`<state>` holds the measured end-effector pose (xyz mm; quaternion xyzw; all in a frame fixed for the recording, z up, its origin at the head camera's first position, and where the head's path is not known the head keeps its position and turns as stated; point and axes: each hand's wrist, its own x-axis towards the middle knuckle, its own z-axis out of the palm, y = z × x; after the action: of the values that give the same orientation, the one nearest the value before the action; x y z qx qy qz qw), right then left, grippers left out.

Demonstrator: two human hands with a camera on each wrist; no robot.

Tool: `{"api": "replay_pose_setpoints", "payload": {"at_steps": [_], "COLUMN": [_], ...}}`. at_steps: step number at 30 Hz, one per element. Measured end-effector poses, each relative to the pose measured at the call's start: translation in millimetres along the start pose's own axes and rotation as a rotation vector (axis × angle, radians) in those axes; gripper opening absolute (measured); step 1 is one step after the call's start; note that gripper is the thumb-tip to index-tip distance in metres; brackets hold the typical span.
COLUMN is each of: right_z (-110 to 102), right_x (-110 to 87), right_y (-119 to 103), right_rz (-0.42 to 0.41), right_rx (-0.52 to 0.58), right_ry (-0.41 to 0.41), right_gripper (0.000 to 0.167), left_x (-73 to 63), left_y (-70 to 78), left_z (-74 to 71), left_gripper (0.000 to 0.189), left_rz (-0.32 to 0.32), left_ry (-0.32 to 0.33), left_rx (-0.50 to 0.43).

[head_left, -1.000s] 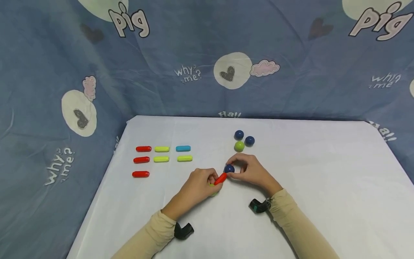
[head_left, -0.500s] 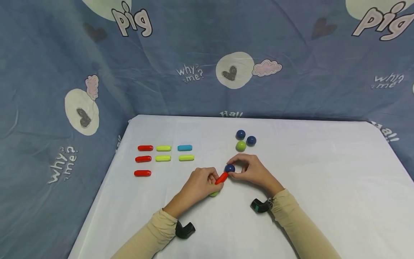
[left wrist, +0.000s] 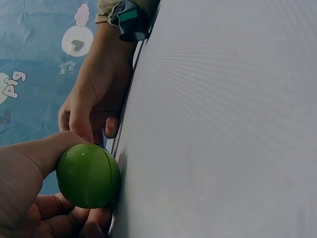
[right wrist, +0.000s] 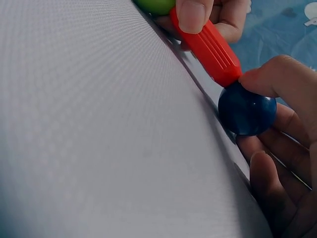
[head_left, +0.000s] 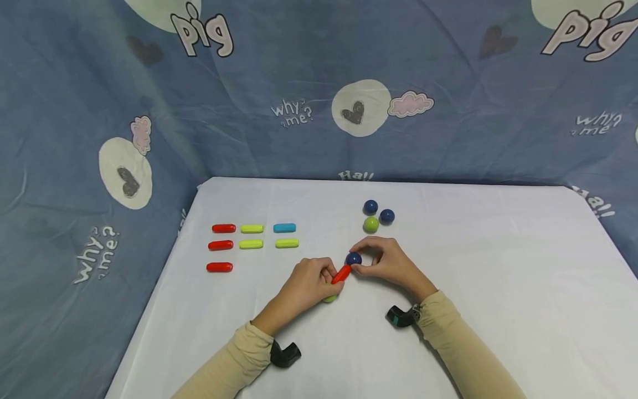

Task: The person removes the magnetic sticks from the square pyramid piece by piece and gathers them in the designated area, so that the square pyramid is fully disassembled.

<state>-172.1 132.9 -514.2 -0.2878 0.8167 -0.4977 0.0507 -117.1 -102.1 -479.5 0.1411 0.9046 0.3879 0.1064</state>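
A red ridged rod (right wrist: 214, 52) joins a green ball (left wrist: 88, 176) at one end and meets a dark blue ball (right wrist: 247, 110) at the other. My left hand (head_left: 311, 285) pinches the red rod between thumb and fingers, near the green ball. With thumb and fingers my right hand (head_left: 391, 266) grips the dark blue ball, its thumb tip right where rod and ball meet. In the head view the green ball is mostly hidden under the left hand. All of this is held low over the white table.
At the left lie red rods (head_left: 220, 245), yellow-green rods (head_left: 251, 244) and a blue rod (head_left: 284, 228) in rows. Behind the right hand are two dark blue balls (head_left: 370, 207) and a green ball (head_left: 371, 224). A blue printed cloth (head_left: 299, 149) hangs behind the white table (head_left: 473, 233).
Both hands keep their hold on the red rod and the dark blue ball, almost still. The whole head view shifted slightly after the first frame.
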Motion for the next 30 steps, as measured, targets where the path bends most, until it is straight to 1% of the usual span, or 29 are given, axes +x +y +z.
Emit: {"api": "replay_pose_setpoints", "payload": {"at_steps": [7, 16, 23, 30], "right_z": [1.0, 1.0, 0.2, 0.3], "right_x": [-0.3, -0.1, 1.3, -1.4], "right_y": [0.5, -0.9, -0.3, 2.1], "right_rz": [-0.014, -0.019, -0.013, 0.01], "right_rx": [-0.013, -0.032, -0.007, 0.0], "right_ry": [0.016, 0.025, 0.127, 0.129], "right_gripper": [0.03, 0.03, 0.031, 0.031], "left_x": [-0.1, -0.3, -2.9, -2.8], "left_y": [0.7, 0.3, 0.8, -0.5], "left_z": [0.0, 0.2, -1.4, 0.9], "left_gripper": [0.014, 0.014, 0.016, 0.015], "left_rz": [-0.007, 0.0, -0.016, -0.023], "left_ry": [-0.003, 0.004, -0.022, -0.025], "left_rx": [0.009, 0.012, -0.006, -0.032]}}
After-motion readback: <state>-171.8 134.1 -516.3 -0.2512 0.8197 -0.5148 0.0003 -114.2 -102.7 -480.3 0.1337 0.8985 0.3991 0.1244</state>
